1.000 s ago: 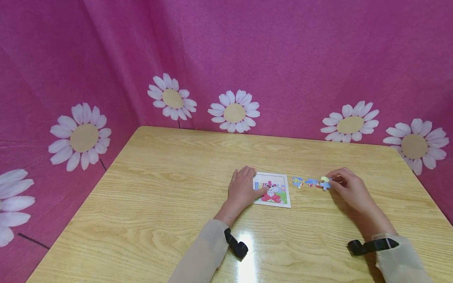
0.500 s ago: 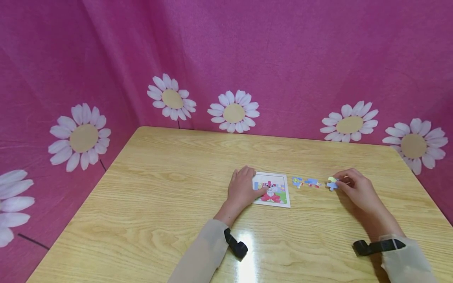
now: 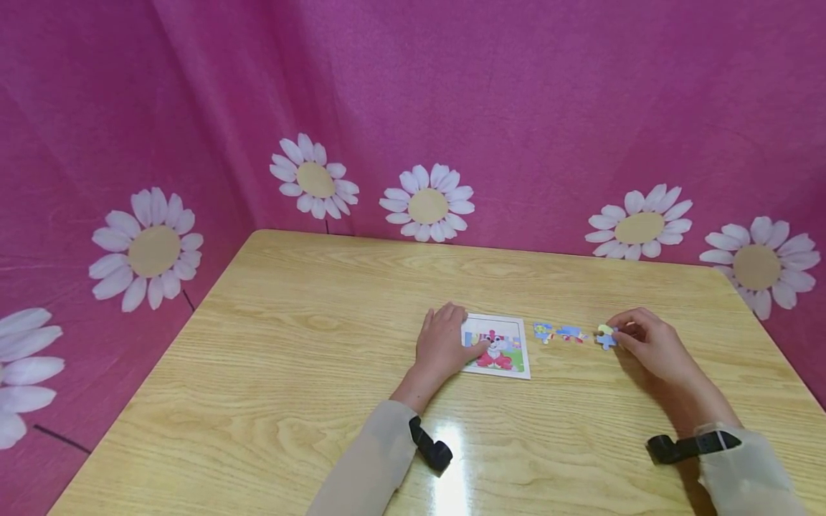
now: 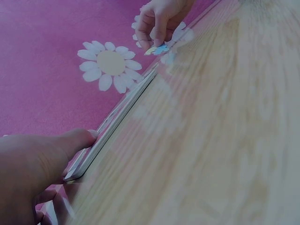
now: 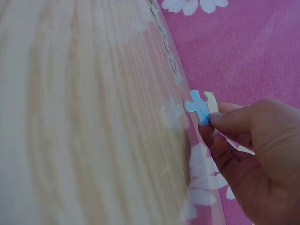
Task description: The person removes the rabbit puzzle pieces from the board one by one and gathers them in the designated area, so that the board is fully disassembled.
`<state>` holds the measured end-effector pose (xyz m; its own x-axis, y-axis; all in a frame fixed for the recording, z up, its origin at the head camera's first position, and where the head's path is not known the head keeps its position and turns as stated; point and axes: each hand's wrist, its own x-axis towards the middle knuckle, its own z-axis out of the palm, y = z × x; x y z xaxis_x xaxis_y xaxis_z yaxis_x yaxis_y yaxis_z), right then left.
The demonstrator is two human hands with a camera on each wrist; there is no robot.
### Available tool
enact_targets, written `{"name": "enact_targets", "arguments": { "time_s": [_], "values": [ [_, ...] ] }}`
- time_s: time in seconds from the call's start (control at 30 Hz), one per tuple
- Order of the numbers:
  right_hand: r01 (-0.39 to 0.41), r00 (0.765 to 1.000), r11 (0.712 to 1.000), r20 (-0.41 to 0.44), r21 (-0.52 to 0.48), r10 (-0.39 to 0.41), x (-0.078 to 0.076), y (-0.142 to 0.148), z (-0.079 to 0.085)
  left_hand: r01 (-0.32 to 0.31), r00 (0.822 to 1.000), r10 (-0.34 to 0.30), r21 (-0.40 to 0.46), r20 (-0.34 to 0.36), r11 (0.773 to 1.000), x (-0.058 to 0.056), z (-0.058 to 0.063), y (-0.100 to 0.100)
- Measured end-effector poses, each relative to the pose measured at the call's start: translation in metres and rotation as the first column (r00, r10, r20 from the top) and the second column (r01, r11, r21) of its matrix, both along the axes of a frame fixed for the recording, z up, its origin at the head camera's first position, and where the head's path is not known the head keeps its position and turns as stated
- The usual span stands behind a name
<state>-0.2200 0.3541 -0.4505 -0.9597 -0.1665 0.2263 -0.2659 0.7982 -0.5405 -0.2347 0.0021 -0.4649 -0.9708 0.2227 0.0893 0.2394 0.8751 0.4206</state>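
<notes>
Lobed piece (image 5: 202, 109) farther right, in pinch of right hand (image 3: 654, 345), left hand (image 3: 442, 342) spread, thumb on puzzle (image 3: 506, 325)

My bare left hand (image 3: 445, 340) rests on the white-framed square picture board (image 3: 493, 324) with its red-and-white cartoon animal (image 3: 495, 357). My right hand (image 3: 654, 345) pinches 1 blue-and-yellow jigsaw piece (image 3: 605, 338). Between them, mostly blue jigsaw pieces (image 3: 569, 333) lie on the pale wood-grain table (image 3: 290, 358), before pink daisy-printed fabric (image 3: 516, 107).

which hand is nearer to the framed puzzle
Left. The left hand lies over the left edge of the framed puzzle, its thumb touching it. The right hand is off to its right, beyond the loose pieces, pinching a puzzle piece.
</notes>
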Motion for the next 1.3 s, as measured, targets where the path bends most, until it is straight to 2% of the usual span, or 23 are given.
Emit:
{"name": "enact_targets", "arguments": {
  "time_s": [0.23, 0.73, 0.9, 1.03, 1.3],
  "values": [
    [-0.017, 1.000, 1.000, 0.022, -0.011, 0.017, -0.004, 0.002, -0.001, 0.001, 1.000, -0.001, -0.002, -0.010, 1.000, 0.000, 0.001, 0.000],
    [-0.067, 0.990, 0.998, 0.128, 0.022, 0.064, -0.013, 0.006, -0.001, 0.001, 1.000, -0.002, -0.019, -0.016, 1.000, 0.001, 0.001, 0.001],
    [-0.069, 0.994, 0.997, 0.092, 0.034, 0.066, -0.013, 0.004, 0.001, 0.001, 1.000, -0.001, -0.018, -0.017, 1.000, 0.001, 0.001, 0.001],
    [-0.062, 0.998, 0.998, 0.028, 0.016, 0.061, -0.011, -0.004, 0.004, 0.004, 1.000, -0.004, -0.020, -0.020, 1.000, 0.001, 0.001, 0.001],
    [-0.127, 0.990, 0.991, -0.062, -0.034, 0.125, -0.010, -0.043, 0.010, 0.003, 1.000, -0.003, -0.025, -0.013, 1.000, 0.001, 0.001, 0.001]
  ]
}}
